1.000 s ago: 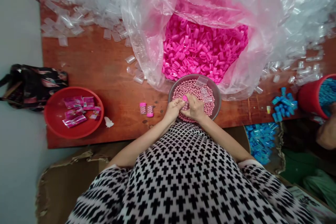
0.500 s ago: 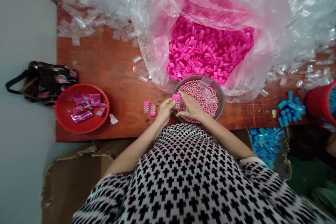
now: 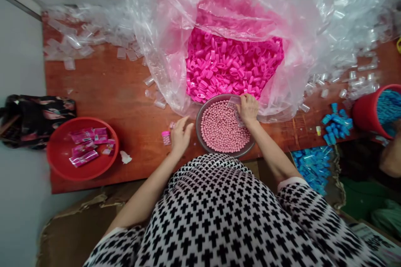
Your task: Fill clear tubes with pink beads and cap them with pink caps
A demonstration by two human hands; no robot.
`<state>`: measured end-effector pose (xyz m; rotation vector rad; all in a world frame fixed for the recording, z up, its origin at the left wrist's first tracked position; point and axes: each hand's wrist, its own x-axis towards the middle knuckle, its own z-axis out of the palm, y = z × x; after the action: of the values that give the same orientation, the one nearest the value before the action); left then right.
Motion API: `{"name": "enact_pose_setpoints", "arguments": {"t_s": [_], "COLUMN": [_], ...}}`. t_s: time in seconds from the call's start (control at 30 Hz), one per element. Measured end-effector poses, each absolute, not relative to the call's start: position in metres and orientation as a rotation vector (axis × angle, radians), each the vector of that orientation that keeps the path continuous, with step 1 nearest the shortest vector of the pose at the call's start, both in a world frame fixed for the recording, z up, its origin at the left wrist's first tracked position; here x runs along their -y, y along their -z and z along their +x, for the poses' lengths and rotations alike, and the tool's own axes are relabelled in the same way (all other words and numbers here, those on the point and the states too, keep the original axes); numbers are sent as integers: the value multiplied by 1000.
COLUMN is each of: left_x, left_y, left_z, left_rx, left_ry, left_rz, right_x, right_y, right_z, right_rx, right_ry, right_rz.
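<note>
My left hand [image 3: 181, 135] is over the wood left of the bowl, fingers apart. Beside its fingertips stands a small clear jar [image 3: 166, 138] of pink beads with a pink lid. Another bead-filled jar [image 3: 172, 125] is partly covered by that hand. A grey bowl [image 3: 198, 133] holds many round pink beads [image 3: 222, 129]. At the bowl's upper right rim, my right hand [image 3: 249, 108] has its fingers curled at the edge of a clear plastic container [image 3: 233, 102]. A second clear container lies on the beads, partly hidden by the hand.
Behind the bowl, a large plastic bag [image 3: 300, 75] holds pink caps [image 3: 232, 64]. A red bowl [image 3: 53, 162] with pink packets is at left, near a black floral bag [image 3: 40, 112]. Blue pieces [image 3: 338, 125] and a red bucket [image 3: 363, 112] are at right, beside another person's arm [image 3: 391, 156].
My left hand has moved left from the bowl to the jars and no longer grips the pink-lidded jar. My right hand has left that jar for the bowl's upper right. The view has shifted.
</note>
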<state>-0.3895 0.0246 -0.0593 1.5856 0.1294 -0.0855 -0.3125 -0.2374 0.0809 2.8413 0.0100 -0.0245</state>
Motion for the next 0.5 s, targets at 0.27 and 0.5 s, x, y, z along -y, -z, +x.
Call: {"name": "enact_pose_setpoints", "arguments": {"t_s": [0.27,0.5], "left_x": [46,53], "left_y": [-8,-14], "left_z": [-345,-352], "left_rx": [542,883], "left_ry": [-30,301], "left_rz": [1735,2104], "right_x": [241,223], "right_y": [-92,-80], "right_z": [-326,-367], "right_rx": [-371,-426], "right_ry": [294,561], "right_rz": [2909,3184]}}
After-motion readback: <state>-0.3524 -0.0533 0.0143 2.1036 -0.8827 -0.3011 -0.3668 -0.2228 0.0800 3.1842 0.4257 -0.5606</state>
